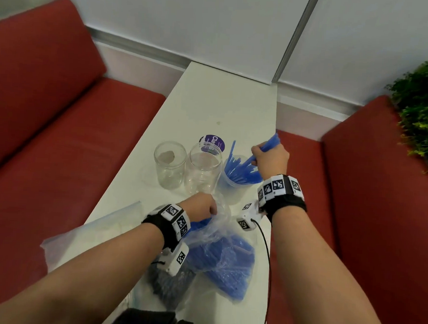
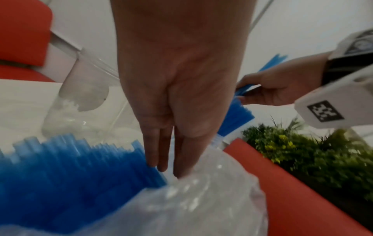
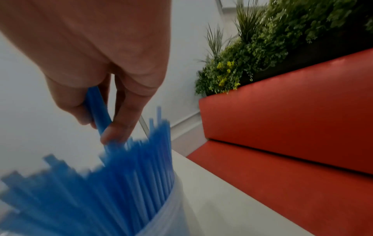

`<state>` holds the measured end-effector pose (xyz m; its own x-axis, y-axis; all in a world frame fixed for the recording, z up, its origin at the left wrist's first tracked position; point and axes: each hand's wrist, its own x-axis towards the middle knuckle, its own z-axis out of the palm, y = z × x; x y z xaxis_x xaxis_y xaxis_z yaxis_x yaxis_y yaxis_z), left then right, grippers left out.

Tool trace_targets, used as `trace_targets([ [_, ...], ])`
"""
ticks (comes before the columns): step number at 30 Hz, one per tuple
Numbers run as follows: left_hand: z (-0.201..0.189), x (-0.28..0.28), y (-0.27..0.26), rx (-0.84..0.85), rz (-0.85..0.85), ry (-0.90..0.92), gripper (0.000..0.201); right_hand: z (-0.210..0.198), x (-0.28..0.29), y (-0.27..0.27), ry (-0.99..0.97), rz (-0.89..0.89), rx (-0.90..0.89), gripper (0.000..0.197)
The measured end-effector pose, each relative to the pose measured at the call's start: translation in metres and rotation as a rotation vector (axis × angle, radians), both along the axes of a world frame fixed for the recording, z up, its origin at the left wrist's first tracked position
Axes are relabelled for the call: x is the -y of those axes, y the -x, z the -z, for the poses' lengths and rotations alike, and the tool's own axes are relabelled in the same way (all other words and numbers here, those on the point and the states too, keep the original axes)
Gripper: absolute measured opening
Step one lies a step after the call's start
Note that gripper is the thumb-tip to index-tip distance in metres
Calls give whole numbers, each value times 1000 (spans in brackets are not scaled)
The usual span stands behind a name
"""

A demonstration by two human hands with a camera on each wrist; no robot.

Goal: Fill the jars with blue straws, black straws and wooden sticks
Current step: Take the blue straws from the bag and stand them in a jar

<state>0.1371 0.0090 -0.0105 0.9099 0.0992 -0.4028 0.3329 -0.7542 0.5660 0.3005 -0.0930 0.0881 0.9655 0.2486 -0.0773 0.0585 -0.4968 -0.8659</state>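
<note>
Three clear jars stand in a row on the white table [image 1: 211, 99]. The left jar [image 1: 169, 164] and middle jar [image 1: 202, 171] hold no straws; the right jar [image 1: 234, 185] holds blue straws [image 3: 121, 175]. My right hand [image 1: 270, 157] grips a small bundle of blue straws [image 3: 96, 108] slanted over that jar, lower ends among the ones inside. My left hand [image 2: 165, 159] reaches with straight fingers into the mouth of a clear plastic bag [image 1: 218, 237] of blue straws [image 2: 60, 175], touching its rim. A bag of black straws [image 1: 170, 282] lies under my left wrist.
Another clear bag [image 1: 91, 232] lies at the table's left front edge; its contents are unclear. A purple round sticker [image 1: 215, 143] sits behind the middle jar. Red benches [image 1: 59, 127] flank the narrow table, and green plants [image 1: 426, 107] stand behind the right bench.
</note>
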Motion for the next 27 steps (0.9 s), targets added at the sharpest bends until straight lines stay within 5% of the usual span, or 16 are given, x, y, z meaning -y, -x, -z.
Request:
trace_targets([
  [5,14,9,6,-97,262,-202,30,10,-1,0,72,-55,49,27],
  [10,13,15,6,-111,372,-549,33,7,-2,4,-71,-18,395,27],
  [12,9,17,2,-109,374,-575,31,15,-5,9,62,-92,540,32],
  [15,-3,16,-3,-106,360,-571,26,38,-6,18,485,-302,424,54],
  [17,-12,13,-4,-140,336,-551,25,49,-5,22,592,-388,374,61],
  [21,-26,10,-3,-201,313,-539,26,36,0,31,109,-255,524,41],
  [24,-34,9,1,-250,316,-577,28,25,2,48,-49,-197,747,33],
  [27,-45,11,6,-237,293,-636,28,25,2,73,-103,-426,500,38],
])
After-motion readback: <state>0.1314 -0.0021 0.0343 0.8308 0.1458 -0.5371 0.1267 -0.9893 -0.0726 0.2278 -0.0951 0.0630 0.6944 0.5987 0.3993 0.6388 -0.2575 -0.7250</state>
